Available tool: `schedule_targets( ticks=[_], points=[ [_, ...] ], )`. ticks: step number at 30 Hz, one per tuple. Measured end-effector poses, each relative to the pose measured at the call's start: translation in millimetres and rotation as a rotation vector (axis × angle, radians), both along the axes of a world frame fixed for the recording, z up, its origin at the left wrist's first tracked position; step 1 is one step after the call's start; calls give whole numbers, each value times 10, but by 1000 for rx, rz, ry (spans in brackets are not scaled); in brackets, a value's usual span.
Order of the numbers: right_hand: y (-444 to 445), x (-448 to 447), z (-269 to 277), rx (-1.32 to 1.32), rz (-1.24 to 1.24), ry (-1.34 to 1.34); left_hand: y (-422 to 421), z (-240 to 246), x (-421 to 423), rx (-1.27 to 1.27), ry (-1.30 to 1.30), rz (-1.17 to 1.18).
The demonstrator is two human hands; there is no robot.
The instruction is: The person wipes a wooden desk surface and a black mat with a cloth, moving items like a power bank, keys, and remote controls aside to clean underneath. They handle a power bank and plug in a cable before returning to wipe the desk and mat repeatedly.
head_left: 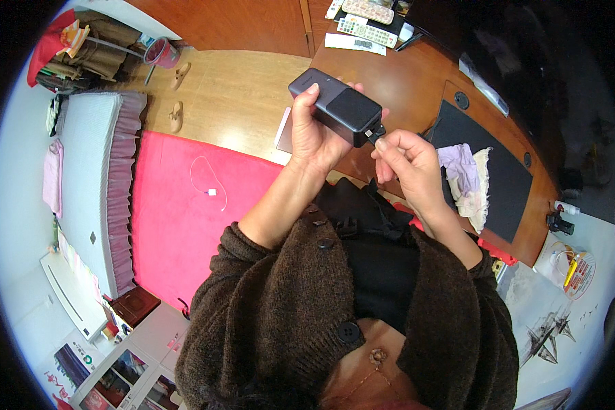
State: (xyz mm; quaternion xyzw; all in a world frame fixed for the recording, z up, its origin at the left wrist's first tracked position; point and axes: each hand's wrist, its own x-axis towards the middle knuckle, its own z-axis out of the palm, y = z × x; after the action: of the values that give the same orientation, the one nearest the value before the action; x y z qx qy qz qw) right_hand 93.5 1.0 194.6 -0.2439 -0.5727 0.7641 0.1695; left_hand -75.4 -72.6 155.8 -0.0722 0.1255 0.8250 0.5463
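My left hand (312,133) is wrapped around a black power bank (335,102), its thumb lying on the upper face. The block is tilted, with its near end towards my right hand (409,161). At that end a small black cable connector (373,136) with a pale metal tip shows. My right thumb and fingers pinch it; whether the tip is seated in the power bank I cannot tell. A cloth (464,177), lilac and cream, lies on the black desk mat (507,189) to the right of my right hand.
The wooden desk (384,77) carries remote controls (366,33) at its far end. A white USB cable (212,192) lies on the pink rug (184,246) to my left. Beyond are a bed (89,179), tan slippers (176,117) and a bucket (161,53).
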Motion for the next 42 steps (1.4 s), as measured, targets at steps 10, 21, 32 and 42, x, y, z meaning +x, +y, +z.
schedule_targets(
  ticks=[10, 21, 32, 42],
  points=[
    [-32, 18, 20, 56, 27, -15, -49, 27, 13, -26, 83, 21],
    [-11, 11, 2, 58, 55, 7, -45, 37, 10, 3, 56, 21],
    [59, 37, 27, -55, 77, -65, -21, 20, 25, -7, 119, 22],
    [70, 87, 13, -30, 100, 1, -5, 58, 104, 72, 151, 6]
  ],
)
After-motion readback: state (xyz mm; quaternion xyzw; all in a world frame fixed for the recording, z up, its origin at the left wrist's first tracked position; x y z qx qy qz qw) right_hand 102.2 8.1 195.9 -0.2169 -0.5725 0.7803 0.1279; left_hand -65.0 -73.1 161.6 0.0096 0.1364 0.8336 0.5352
